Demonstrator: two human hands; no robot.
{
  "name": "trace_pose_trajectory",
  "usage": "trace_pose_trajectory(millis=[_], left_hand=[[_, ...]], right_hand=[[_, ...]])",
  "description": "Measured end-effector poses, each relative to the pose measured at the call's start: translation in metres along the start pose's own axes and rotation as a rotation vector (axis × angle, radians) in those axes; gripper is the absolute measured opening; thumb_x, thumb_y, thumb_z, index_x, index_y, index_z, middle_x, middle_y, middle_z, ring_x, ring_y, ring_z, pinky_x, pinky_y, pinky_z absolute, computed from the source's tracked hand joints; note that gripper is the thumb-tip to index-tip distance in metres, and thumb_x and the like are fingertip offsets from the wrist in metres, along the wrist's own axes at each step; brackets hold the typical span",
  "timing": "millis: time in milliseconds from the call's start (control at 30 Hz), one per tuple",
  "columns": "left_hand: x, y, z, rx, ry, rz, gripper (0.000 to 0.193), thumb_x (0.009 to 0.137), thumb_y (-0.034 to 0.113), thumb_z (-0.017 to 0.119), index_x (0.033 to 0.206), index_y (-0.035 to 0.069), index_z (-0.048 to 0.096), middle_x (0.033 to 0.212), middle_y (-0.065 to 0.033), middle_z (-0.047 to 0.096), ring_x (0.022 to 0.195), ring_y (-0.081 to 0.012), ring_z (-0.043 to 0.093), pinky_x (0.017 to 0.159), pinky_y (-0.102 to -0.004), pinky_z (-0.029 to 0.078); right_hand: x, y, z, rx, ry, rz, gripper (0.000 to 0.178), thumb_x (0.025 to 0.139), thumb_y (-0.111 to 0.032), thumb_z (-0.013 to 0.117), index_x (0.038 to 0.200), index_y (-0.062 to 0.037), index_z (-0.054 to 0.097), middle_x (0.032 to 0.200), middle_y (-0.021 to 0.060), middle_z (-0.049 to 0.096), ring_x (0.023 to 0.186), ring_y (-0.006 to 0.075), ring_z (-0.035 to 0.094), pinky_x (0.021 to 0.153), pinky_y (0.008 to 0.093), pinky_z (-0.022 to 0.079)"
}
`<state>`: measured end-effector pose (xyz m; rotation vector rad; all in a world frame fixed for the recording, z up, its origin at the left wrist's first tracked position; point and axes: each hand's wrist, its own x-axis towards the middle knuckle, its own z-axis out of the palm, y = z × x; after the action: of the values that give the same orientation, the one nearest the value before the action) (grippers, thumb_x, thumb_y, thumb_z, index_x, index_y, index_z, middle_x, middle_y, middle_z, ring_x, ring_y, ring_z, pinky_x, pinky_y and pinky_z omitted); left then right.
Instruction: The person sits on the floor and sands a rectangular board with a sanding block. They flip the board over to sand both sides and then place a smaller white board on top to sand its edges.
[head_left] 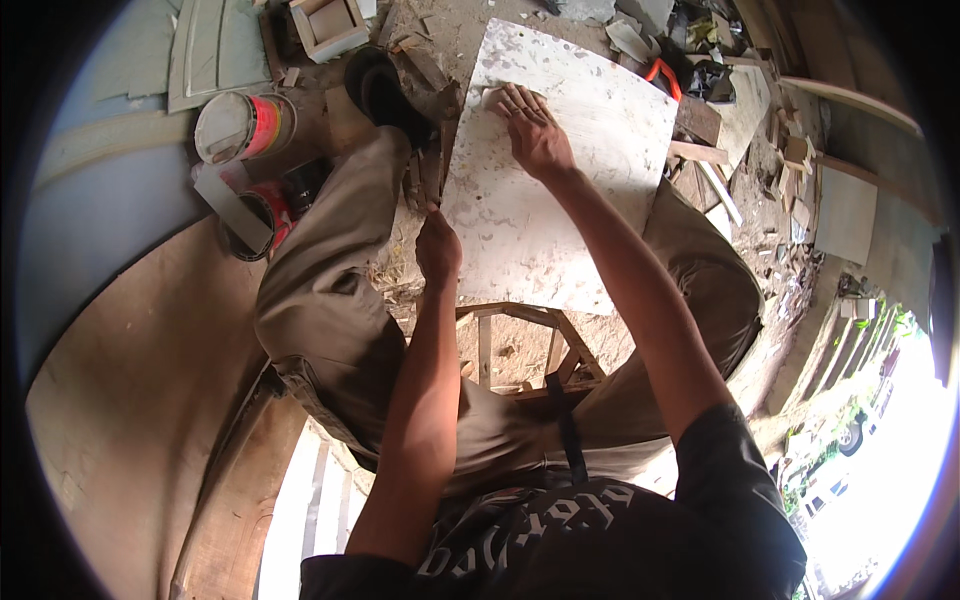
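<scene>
A white, grey-speckled board (560, 245) lies tilted between my knees, with worn patches over its face. My left hand (438, 248) is closed at the board's left edge, its thumb pointing away from me; the fingers are mostly hidden. On the upper left part of the board rests my right hand (537, 138), fingers stretched out and lying flat. Whether a thin thing sits beneath those fingertips I cannot make out. A wooden frame (484, 350) shows below the board's near edge, between my thighs.
Two paint cans, one white and red (266, 127) and one red (277, 207), stand left of my leg. A small wooden box (330, 28) lies at the far left. An orange-red loop (662, 76) and wood scraps (720, 190) lie right of the board. A curved plywood sheet (120, 400) leans at left.
</scene>
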<state>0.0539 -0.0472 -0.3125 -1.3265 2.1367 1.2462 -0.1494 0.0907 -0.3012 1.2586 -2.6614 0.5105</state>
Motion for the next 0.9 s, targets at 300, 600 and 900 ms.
trace_pose_trajectory(millis=[300, 600, 900], left_hand=[[-0.013, 0.005, 0.016, 0.136, 0.319, 0.035, 0.063, 0.108, 0.043, 0.026, 0.095, 0.003, 0.073, 0.085, -0.0243, 0.072, 0.082, -0.0472, 0.068, 0.073, -0.0546, 0.055], [0.003, -0.010, 0.026, 0.295, 0.345, 0.031, 0.055, 0.108, 0.038, 0.032, 0.092, 0.003, 0.071, 0.081, -0.0226, 0.071, 0.077, -0.0462, 0.068, 0.071, -0.0552, 0.054], [-0.016, -0.001, 0.014, 0.257, 0.455, 0.083, 0.054, 0.107, 0.036, 0.032, 0.086, 0.003, 0.069, 0.079, -0.0226, 0.071, 0.072, -0.0446, 0.068, 0.062, -0.0547, 0.054]], right_hand=[[-0.153, -0.161, -0.024, 0.313, -0.283, 0.259, 0.051, 0.091, -0.005, 0.061, 0.141, -0.0001, 0.054, 0.155, 0.0183, 0.044, 0.146, 0.0344, 0.039, 0.119, 0.0471, 0.033], [0.017, -0.044, 0.025, 0.116, -0.002, 0.184, 0.040, 0.104, -0.015, 0.046, 0.139, 0.0026, 0.054, 0.153, 0.0241, 0.044, 0.145, 0.0408, 0.039, 0.121, 0.0501, 0.028], [-0.028, -0.055, -0.001, 0.041, -0.126, 0.263, 0.048, 0.102, -0.016, 0.045, 0.147, 0.0003, 0.044, 0.155, 0.0253, 0.040, 0.145, 0.0466, 0.032, 0.121, 0.0553, 0.024]])
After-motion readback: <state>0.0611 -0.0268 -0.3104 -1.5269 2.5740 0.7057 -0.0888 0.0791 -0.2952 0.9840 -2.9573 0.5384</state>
